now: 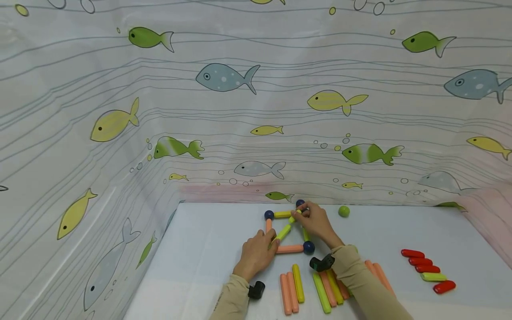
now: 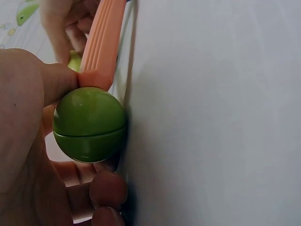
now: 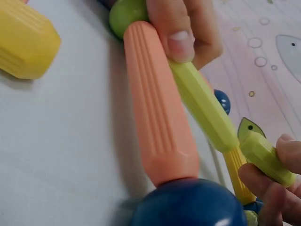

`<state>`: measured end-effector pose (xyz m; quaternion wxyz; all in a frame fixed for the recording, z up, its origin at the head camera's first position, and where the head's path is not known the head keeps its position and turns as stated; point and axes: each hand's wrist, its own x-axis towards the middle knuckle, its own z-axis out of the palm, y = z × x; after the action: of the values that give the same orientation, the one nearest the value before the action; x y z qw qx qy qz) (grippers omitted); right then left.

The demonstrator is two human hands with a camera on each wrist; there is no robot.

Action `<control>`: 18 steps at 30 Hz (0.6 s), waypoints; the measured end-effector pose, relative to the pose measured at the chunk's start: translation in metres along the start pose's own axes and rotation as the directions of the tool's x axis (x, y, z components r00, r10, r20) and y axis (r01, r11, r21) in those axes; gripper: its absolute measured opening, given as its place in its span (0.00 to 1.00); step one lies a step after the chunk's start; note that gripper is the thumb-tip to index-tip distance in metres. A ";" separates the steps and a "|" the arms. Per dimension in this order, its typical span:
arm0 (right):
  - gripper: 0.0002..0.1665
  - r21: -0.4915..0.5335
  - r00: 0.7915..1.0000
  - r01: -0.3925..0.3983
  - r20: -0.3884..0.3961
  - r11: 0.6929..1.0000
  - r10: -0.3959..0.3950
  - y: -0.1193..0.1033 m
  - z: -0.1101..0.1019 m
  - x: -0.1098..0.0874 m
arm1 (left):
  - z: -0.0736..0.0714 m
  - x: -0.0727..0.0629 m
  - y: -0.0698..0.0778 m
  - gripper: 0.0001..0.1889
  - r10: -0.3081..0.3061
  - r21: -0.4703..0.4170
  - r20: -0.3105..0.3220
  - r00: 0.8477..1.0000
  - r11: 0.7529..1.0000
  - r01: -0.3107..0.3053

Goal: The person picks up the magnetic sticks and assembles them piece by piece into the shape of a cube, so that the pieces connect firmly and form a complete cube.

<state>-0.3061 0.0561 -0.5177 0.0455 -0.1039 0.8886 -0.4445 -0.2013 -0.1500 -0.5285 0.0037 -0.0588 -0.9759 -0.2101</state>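
Note:
A four-sided figure of magnetic-looking sticks and balls lies on the white table. Dark blue balls (image 1: 269, 215) mark three corners; a green ball (image 2: 89, 125) is the near left one. My left hand (image 1: 258, 253) holds that green corner, fingers curled about the ball and thumb on the end of a lime stick (image 3: 204, 103) slanting inward. Alongside it, an orange stick (image 3: 160, 103) joins the green ball to a blue ball (image 3: 188, 207). My right hand (image 1: 316, 222) pinches a short lime piece (image 3: 267, 157) close to the slanting stick's far end. A yellow stick (image 1: 282, 214) forms the far side.
Orange, yellow and lime sticks (image 1: 297, 283) lie in groups before me, partly under my right sleeve. Several red pieces (image 1: 428, 269) and a lime one form a row at right. A loose green ball (image 1: 344, 211) sits near the back edge, before a fish-patterned curtain (image 1: 256, 106).

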 end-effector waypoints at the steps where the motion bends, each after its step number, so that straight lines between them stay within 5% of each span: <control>1: 0.21 -0.010 1.000 0.000 -0.008 1.000 0.000 0.000 0.001 0.000 | 0.000 0.000 0.000 0.09 0.000 0.001 0.000 1.000 1.000 0.000; 18: 0.13 -0.127 0.982 0.116 -0.134 0.985 -0.133 0.005 0.002 -0.006 | -0.001 0.000 0.000 0.09 -0.008 -0.016 -0.004 1.000 1.000 0.008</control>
<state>-0.3011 0.0590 -0.5231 -0.0519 -0.1299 0.9061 -0.3993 -0.2016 -0.1504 -0.5277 0.0043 -0.0546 -0.9744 -0.2182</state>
